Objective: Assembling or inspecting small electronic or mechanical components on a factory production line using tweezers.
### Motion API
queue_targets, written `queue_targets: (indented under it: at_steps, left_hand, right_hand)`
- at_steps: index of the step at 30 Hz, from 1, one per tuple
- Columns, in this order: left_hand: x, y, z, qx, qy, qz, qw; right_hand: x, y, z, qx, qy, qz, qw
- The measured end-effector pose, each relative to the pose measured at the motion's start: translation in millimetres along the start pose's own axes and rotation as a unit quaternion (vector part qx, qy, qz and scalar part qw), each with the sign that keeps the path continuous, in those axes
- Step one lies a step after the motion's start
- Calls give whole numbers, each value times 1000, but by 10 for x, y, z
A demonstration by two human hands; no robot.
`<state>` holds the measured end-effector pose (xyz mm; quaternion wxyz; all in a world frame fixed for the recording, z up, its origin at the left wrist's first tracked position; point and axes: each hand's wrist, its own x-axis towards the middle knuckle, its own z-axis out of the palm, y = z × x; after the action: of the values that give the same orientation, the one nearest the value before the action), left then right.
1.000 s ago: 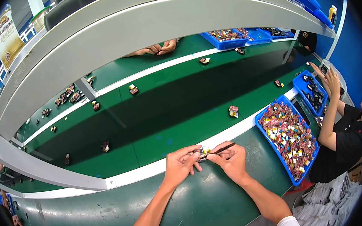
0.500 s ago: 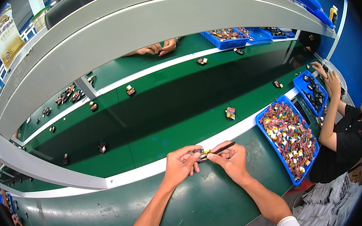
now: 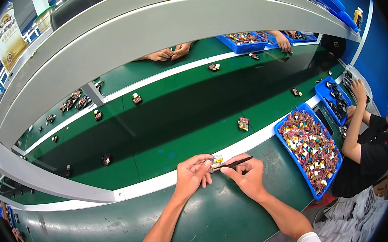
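Note:
My left hand (image 3: pixel 193 176) is closed on a small electronic part (image 3: pixel 217 159) with a yellow and white piece on it, held above the near edge of the green bench. In my right hand (image 3: pixel 246 175) lies a thin black stick-like tool (image 3: pixel 238 162), gripped between thumb and fingers. Its tip points left and reaches the part, near my left fingertips. The part's underside is hidden by my fingers.
Beyond my hands runs a green conveyor belt (image 3: pixel 168 144) with scattered small assemblies (image 3: pixel 243 124). To my right stands a blue tray (image 3: pixel 276 134) heaped with wired parts, then another blue tray (image 3: pixel 320 92) beside a co-worker (image 3: pixel 366 138). A grey beam (image 3: pixel 148 19) arches overhead.
The assemblies on the belt have shifted slightly left. The part's yellow and white piece now shows more clearly. A hand has appeared by the far trays, and the right co-worker's hands have moved apart.

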<state>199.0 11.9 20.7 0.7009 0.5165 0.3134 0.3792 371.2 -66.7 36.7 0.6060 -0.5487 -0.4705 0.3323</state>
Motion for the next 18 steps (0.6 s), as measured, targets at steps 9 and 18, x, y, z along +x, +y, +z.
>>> queue_targets:
  at_steps: [9,18]
  left_hand:
    - [-7,21,7,2,4,2,1000]
    - [8,0,-14,-2,7,-9,1000]
  right_hand:
    - [-22,44,22,-93,19,-73,993]
    - [-14,68,15,-146,10,-137,980]
